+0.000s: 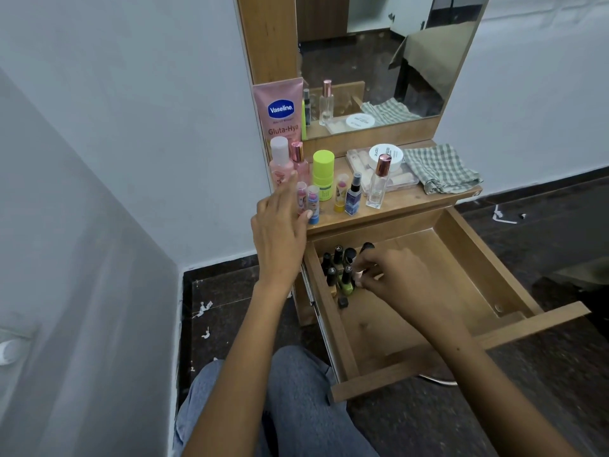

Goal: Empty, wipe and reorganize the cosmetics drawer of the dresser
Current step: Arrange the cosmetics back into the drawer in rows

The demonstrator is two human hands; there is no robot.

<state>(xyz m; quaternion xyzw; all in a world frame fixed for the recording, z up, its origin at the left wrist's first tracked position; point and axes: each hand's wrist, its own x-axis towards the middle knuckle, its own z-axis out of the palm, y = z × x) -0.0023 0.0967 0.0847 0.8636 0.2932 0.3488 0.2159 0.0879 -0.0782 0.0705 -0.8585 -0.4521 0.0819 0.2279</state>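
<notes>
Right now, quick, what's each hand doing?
Left hand: open, fingers spread by the lip balm tubes, holding nothing.
Right hand: fingers pinched among the nail polish bottles; grip cannot be told.

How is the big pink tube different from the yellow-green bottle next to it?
The pink tube is much taller than the yellow-green bottle. The tube is flat and leans back against the mirror frame; the bottle is round and stands alone. The tube reads Vaseline; the bottle's label is too small to read. Both stand on the dresser top.

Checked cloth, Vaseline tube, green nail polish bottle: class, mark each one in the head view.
checked cloth (440, 168), head view, middle of the folded fabric.
Vaseline tube (280, 110), head view, blue logo.
green nail polish bottle (346, 287), head view, green glass body.
</notes>
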